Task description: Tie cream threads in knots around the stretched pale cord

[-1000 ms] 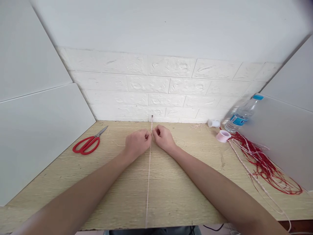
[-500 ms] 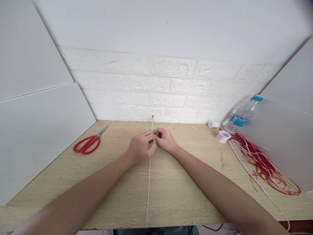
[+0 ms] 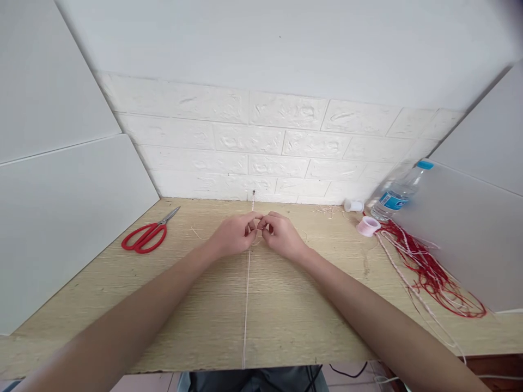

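A pale pink cord [image 3: 246,305] runs taut from a dark spot low on the brick wall, under my hands, to the table's front edge. Its stretch near the wall looks braided. Both hands meet over it, fingertips pinched close together. My left hand [image 3: 233,235] is closed on a thin light thread, and my right hand [image 3: 283,235] pinches the same thread just to the right of the cord. A small loop of thread hangs below the fingertips. One loose thread end [image 3: 199,234] lies left of my left hand. The exact crossing of thread and cord is hidden by my fingers.
Red-handled scissors [image 3: 150,231] lie at the left. On the right are a pink thread spool [image 3: 368,226], a white spool [image 3: 353,205], a water bottle [image 3: 395,197] and a tangle of red cords [image 3: 433,272]. White panels [image 3: 81,218] stand at both sides.
My left hand has turned flatter, its fingertips moving up level with the right's. My right hand has shifted slightly right, and thread now shows between them. The view has shifted slightly.
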A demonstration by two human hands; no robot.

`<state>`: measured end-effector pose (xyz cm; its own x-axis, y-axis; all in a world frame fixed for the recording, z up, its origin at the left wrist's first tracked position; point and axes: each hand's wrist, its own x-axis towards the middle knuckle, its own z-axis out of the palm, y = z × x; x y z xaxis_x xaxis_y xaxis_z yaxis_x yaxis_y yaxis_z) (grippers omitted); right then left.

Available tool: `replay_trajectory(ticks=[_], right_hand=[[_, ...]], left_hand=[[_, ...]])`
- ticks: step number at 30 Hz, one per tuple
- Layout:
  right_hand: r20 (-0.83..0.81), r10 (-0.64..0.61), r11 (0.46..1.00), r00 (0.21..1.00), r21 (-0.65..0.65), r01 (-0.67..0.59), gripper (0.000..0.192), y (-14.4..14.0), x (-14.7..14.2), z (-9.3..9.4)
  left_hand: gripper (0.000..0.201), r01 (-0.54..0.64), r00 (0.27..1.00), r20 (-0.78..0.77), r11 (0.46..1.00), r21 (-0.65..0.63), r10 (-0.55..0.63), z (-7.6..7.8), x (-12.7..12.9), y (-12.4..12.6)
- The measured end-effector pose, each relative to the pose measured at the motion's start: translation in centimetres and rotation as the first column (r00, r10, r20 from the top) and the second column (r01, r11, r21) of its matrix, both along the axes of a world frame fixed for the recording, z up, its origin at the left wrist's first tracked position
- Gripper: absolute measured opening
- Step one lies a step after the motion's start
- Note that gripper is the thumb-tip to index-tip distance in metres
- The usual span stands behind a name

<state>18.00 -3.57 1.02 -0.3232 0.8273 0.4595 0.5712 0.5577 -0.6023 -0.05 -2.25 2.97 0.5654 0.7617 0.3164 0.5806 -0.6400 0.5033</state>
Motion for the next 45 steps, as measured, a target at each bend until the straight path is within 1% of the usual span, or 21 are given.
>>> replay_trajectory(ticks=[2,4,6,7,8,10,12,14,16,18,20,22,28,31,32,34,36,38,40,43,45], right_hand=[[0.006,-0.040,0.999,0.999,-0.027,0.041,0.023,-0.3,0.7,0.1],[-0.011,-0.106,0.993,0.994,-0.057,0.105,0.024,-0.5,1.4,0.1],[-0.064,-0.168,0.978,0.984,-0.133,0.159,0.022,-0.5,2.0,0.1],[-0.103,-0.182,0.968,0.978,-0.192,0.160,0.020,-0.6,2.3,0.2],[-0.150,-0.178,0.956,0.973,-0.259,0.135,0.018,-0.6,2.5,0.2],[-0.269,-0.126,0.922,0.955,-0.387,0.013,0.019,-0.8,2.9,0.4],[-0.395,-0.068,0.868,0.916,-0.476,-0.141,0.028,-1.0,3.3,0.8],[-0.482,-0.049,0.805,0.875,-0.538,-0.251,0.036,-1.1,3.9,1.3],[-0.514,-0.047,0.749,0.856,-0.585,-0.311,0.040,-1.1,4.5,1.9],[-0.513,-0.060,0.707,0.856,-0.627,-0.326,0.041,-1.1,5.1,2.4],[-0.520,-0.068,0.677,0.852,-0.651,-0.343,0.042,-1.1,5.7,2.8],[-0.553,-0.068,0.662,0.830,-0.647,-0.377,0.042,-1.0,6.2,3.1],[-0.689,-0.107,0.699,0.717,-0.565,-0.439,0.040,-0.7,7.3,3.6],[-0.701,-0.110,0.693,0.704,-0.562,-0.451,0.034,-0.5,7.8,3.7],[-0.682,-0.112,0.695,0.722,-0.573,-0.434,0.032,-0.4,7.9,3.6],[-0.586,-0.134,0.705,0.799,-0.623,-0.339,0.028,-0.3,7.8,3.3],[-0.407,-0.171,0.719,0.897,-0.674,-0.169,0.025,-0.3,7.5,2.9],[-0.203,-0.197,0.744,0.959,-0.668,0.011,0.023,-0.4,7.0,2.6],[-0.068,-0.192,0.773,0.979,-0.625,0.108,0.024,-0.5,6.7,2.4],[0.032,-0.159,0.798,0.987,-0.584,0.148,0.028,-0.5,6.8,2.4],[0.134,-0.212,0.821,0.968,-0.513,0.251,0.024,-0.3,7.1,2.2]], left_hand=[[0.027,-0.015,1.000,-0.025,1.000,0.026,0.015,0.1,-0.2,0.0],[0.022,-0.031,0.999,-0.016,0.997,0.064,0.032,0.2,-0.5,0.0],[0.020,-0.042,0.999,0.018,0.996,0.079,0.041,-0.1,-0.8,-0.1],[0.019,-0.060,0.997,0.044,0.996,0.063,0.057,-0.2,-1.0,-0.2],[0.020,-0.094,0.993,0.079,0.995,0.036,0.091,-0.5,-1.2,-0.4],[0.021,-0.152,0.981,0.119,0.988,-0.015,0.153,-0.8,-1.6,-0.7],[0.022,-0.140,0.985,0.101,0.990,-0.015,0.141,-0.9,-1.8,-0.9],[0.023,-0.127,0.989,0.079,0.992,-0.004,0.127,-0.8,-2.0,-1.0],[0.025,-0.133,0.989,0.068,0.991,-0.003,0.133,-0.7,-2.2,-0.9],[0.028,-0.147,0.987,0.063,0.989,-0.013,0.148,-0.7,-2.3,-0.8],[0.030,-0.159,0.985,0.063,0.987,-0.018,0.159,-0.8,-2.4,-0.7],[0.032,-0.160,0.985,0.063,0.987,-0.018,0.161,-1.0,-2.4,-0.5],[0.033,-0.151,0.987,0.052,0.989,0.003,0.151,-1.2,-2.6,-0.4],[0.033,-0.152,0.987,0.054,0.988,0.003,0.152,-1.3,-2.6,-0.3],[0.034,-0.152,0.987,0.055,0.988,0.005,0.151,-1.3,-2.6,-0.3],[0.035,-0.151,0.987,0.058,0.989,0.008,0.150,-1.3,-2.6,-0.3],[0.036,-0.149,0.987,0.059,0.989,0.009,0.148,-1.4,-2.5,-0.3],[0.037,-0.151,0.987,0.059,0.989,0.009,0.150,-1.4,-2.5,-0.3],[0.037,-0.157,0.986,0.054,0.988,0.006,0.156,-1.4,-2.6,-0.3],[0.036,-0.168,0.985,0.045,0.986,-0.005,0.168,-1.5,-2.6,-0.2],[0.036,-0.169,0.985,0.045,0.986,-0.013,0.169,-1.4,-2.6,-0.3]])
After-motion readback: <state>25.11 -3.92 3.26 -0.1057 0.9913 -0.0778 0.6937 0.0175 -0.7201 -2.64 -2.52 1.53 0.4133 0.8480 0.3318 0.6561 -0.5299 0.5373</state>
